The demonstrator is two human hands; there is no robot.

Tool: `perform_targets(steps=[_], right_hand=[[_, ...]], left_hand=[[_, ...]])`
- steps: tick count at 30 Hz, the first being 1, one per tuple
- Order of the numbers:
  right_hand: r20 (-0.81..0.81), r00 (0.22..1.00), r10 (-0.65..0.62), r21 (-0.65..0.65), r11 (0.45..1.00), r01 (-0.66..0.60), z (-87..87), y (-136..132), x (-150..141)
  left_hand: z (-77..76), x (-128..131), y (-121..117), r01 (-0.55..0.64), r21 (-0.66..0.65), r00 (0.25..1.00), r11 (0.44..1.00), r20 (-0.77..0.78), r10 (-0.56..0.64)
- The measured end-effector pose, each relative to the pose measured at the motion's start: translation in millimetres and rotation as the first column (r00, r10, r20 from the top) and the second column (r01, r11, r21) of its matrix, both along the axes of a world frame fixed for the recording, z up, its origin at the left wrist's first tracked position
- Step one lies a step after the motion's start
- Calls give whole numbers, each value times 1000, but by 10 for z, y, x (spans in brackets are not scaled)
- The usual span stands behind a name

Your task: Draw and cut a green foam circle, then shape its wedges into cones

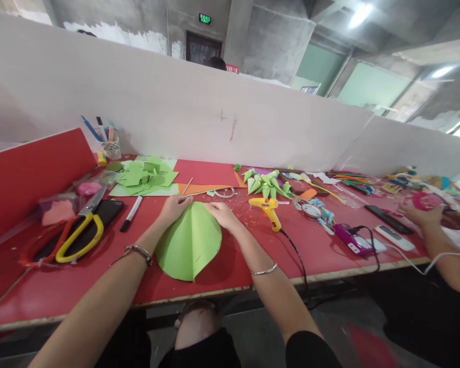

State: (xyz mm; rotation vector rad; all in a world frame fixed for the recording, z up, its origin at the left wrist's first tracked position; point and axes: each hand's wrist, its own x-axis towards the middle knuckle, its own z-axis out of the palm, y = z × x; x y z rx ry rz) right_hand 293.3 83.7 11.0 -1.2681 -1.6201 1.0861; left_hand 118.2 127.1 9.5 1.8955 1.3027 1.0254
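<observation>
A green paper circle (187, 243) with a crease down its middle rests near the front edge of the red table (233, 276). My left hand (175, 207) grips its far left edge, fingers closed on the paper. On the far right edge, my right hand (222, 214) pinches the same circle between thumb and fingers. Just right of my right hand lies a yellow glue gun (267, 208) with a black cord. Behind it sits a cluster of green paper cones (266, 184).
At left are large scissors (88, 225) on a black phone (106, 210), a marker (131, 213), green paper pieces (147, 174) and a pen cup (111, 148). A purple power strip (352, 240) lies at right. A co-worker's hand (423, 212) reaches in at far right. A white partition (157, 102) stands behind.
</observation>
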Motion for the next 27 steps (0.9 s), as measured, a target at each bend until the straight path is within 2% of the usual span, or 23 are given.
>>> perform_targets(steps=[7, 13, 20, 24, 27], right_hand=[[7, 1000, 4, 12, 1000, -4, -62, 33, 17], [54, 998, -10, 30, 1000, 8, -42, 27, 16], [88, 990, -107, 46, 994, 104, 3, 27, 57], [44, 976, -212, 77, 975, 208, 34, 26, 78], [-33, 981, -189, 10, 982, 189, 58, 4, 71]], left_hand=[[-37, -16, 55, 26, 6, 998, 1000, -55, -25], [-44, -26, 55, 4, 20, 999, 1000, -55, -3], [-4, -68, 13, -5, -15, 1000, 1000, -25, 4], [12, -97, 29, -19, 8, 999, 1000, -29, 19], [12, -123, 58, -81, 62, 996, 995, -19, 82]])
